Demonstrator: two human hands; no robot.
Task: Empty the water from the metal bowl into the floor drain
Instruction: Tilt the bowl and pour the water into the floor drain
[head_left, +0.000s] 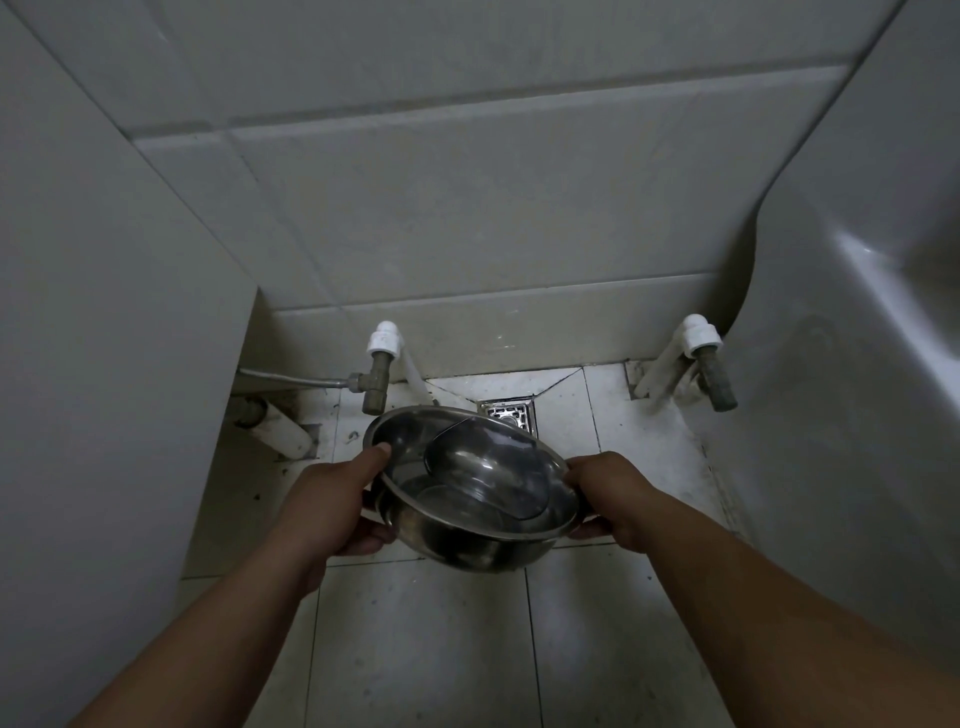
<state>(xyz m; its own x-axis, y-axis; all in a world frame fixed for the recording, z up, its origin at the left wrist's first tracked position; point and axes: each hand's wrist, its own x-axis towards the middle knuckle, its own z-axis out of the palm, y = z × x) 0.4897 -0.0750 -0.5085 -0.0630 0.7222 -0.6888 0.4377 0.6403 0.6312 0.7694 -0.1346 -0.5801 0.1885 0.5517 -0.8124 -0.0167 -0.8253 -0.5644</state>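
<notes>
the metal bowl (470, 488) in my hands is polished steel, shiny w/ dark reflections. floor drain (509, 415) is a bright metal grate. floor tiles (426, 649) look matt, a bit dirty. wall tiles (493, 218) smooth, pale. pipe fittings (384, 340) white plastic, valves (375, 384) dull grey metal.

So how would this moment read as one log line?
both hands: left hand, right hand | hold: bowl | above: drain

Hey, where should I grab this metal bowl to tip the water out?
Grip the metal bowl by its flared rim, from opposite sides, as the left hand and right hand do now. The rim gives thumbs a lip, leaving the far edge free toward the floor drain.
</notes>
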